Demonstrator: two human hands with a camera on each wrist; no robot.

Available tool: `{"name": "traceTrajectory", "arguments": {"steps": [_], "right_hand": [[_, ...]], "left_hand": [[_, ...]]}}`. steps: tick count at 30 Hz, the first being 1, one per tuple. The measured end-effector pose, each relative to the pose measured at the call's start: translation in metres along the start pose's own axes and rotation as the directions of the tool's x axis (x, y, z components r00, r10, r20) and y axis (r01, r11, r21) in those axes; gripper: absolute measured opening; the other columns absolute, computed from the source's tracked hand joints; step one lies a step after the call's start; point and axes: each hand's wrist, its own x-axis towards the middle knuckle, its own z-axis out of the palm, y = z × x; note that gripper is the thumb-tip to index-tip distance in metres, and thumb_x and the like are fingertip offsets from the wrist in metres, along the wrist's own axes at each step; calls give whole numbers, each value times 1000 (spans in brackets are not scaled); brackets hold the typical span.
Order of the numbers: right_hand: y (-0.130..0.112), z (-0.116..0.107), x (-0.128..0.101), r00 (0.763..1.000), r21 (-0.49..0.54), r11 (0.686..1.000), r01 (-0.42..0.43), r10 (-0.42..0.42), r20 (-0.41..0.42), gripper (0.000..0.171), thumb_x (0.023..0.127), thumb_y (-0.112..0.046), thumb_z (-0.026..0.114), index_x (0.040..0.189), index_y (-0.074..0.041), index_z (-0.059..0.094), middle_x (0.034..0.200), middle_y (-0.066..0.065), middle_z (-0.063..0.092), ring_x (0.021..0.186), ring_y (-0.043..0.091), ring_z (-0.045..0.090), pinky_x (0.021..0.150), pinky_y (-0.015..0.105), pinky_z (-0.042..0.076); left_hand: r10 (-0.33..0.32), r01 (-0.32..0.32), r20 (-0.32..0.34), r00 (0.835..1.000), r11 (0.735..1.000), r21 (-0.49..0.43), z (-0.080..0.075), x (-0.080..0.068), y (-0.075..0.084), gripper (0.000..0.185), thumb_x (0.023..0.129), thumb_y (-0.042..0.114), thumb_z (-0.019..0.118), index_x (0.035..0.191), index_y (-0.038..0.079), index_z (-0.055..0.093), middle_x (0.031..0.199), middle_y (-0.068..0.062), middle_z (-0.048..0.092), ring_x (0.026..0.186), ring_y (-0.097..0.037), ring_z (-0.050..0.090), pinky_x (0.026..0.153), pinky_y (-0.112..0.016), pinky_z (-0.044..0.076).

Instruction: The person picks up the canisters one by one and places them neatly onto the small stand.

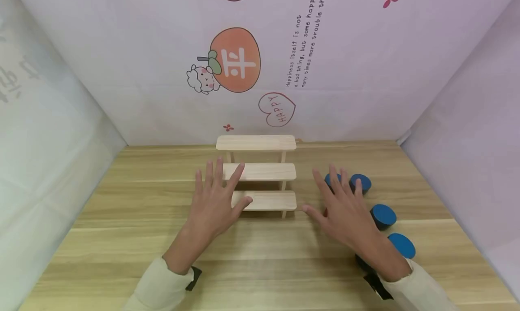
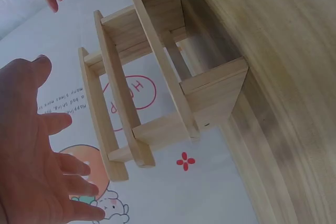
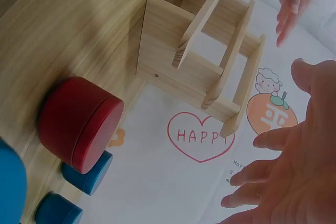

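Both hands are raised over the table with fingers spread, and neither holds anything. My left hand (image 1: pixel 213 205) overlaps the left end of a pale wooden three-step stand (image 1: pixel 264 200) in the head view. In the left wrist view, the stand's side shows beyond the fingers. To the right of the stand is my right hand (image 1: pixel 345 214), which covers part of a group of round tins. Several have blue lids, among them a blue tin (image 1: pixel 383 215) beside the hand. A red tin (image 3: pixel 79 124) shows in the right wrist view; the hand mostly hides it in the head view.
The wood-grain table (image 1: pixel 134 211) is enclosed by pale cloth walls. The back cloth (image 1: pixel 345 76) carries printed fruit, a heart and lettering, and stands close behind the stand. Another blue-lidded tin (image 1: pixel 401 245) sits close by the right wrist.
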Motion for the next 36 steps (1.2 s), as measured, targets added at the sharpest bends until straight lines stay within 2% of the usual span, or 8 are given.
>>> {"name": "traceTrajectory", "arguments": {"steps": [4,13,21,28,36], "right_hand": [[2,0,-2,1000,12,1000,9,-8,-11,83,98,-54,57,159,-9,24,159,33,13,144,55,11,106,76,11],[7,-4,-3,1000,24,1000,-13,13,10,86,97,-54,59,161,-11,20,161,31,10,145,53,10,107,74,12],[12,-7,-5,1000,54,998,-13,13,-8,85,96,-50,63,159,-8,25,160,31,10,144,53,13,106,73,18],[18,-9,-9,998,81,996,-38,42,-50,84,93,-47,69,156,-3,32,158,33,19,141,54,22,102,72,29],[26,-9,-13,995,93,992,-88,91,-35,86,94,-51,66,158,-8,28,157,33,23,140,53,25,94,76,33]], "left_hand": [[-5,5,-6,1000,1000,-10,-2,2,1,76,99,61,48,161,25,24,161,-29,9,147,-48,8,115,-62,5],[1,-1,0,1000,1000,-31,-6,9,2,75,99,61,46,161,24,23,162,-29,9,148,-47,8,115,-62,7],[1,-3,-23,1000,998,-67,-11,17,-1,74,101,57,48,161,23,22,163,-27,6,148,-46,6,116,-60,6],[17,-19,-33,999,998,-66,-11,31,-1,75,100,57,49,161,25,20,162,-28,7,147,-47,9,117,-58,8],[8,-11,-34,999,996,-84,-7,41,-2,75,100,57,49,161,26,20,162,-28,8,148,-47,7,117,-58,8]]}}
